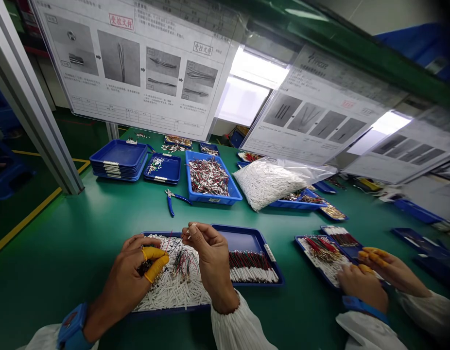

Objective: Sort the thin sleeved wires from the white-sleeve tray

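My left hand (128, 270), with yellow finger cots on two fingers, pinches a thin red wire (170, 241). A small bunch of dark wires with metal ends (145, 266) shows under its fingers. Close beside it, my right hand (210, 255) is closed at the fingertips on a small white sleeve (193, 224). Both hands are above a blue tray (163, 309) of loose white sleeves (177, 294), with red and black wires (184, 262) lying on top. To the right, a second blue tray (243, 238) holds a row of wires with white sleeves (252, 267).
Behind stand blue-handled cutters (170, 201), stacked blue trays (119, 160), a blue bin (234, 197) of wire pieces and a clear bag (270, 182) of white sleeves. Instruction sheets (137, 104) hang above. At right, a co-worker's hands (367, 282) work over another tray (300, 240).
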`<state>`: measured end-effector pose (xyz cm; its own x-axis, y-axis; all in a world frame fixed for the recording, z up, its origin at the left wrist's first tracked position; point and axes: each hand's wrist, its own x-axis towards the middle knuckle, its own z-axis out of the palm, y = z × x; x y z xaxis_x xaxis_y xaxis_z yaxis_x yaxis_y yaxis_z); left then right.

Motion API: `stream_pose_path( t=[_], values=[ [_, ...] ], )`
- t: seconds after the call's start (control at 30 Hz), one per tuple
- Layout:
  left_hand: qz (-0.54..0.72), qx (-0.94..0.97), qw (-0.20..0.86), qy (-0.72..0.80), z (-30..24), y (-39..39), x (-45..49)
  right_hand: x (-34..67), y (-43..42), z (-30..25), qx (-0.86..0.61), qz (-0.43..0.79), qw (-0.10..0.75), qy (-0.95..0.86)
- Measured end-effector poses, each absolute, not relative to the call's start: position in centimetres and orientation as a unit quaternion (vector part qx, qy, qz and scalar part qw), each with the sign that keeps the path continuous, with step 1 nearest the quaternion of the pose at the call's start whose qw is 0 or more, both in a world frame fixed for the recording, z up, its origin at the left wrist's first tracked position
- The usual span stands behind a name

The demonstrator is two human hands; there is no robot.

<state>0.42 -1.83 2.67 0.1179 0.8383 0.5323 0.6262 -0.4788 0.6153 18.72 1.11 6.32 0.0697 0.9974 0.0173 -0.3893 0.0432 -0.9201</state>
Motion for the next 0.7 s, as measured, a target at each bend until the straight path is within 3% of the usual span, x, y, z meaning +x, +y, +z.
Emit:
stream_pose_path(
  t=[0.47,0.7],
  values=[
    [0.446,0.717,0.132,0.519,2.73,-1.80,0.31,19.31,1.14,5.99,-0.402,0.592,0.537,-0.446],
    [0.438,0.738,0.130,0.497,2.80,-1.83,0.41,19.63,1.45,6.07,-0.411,0.552,0.594,-0.416]
  ],
)
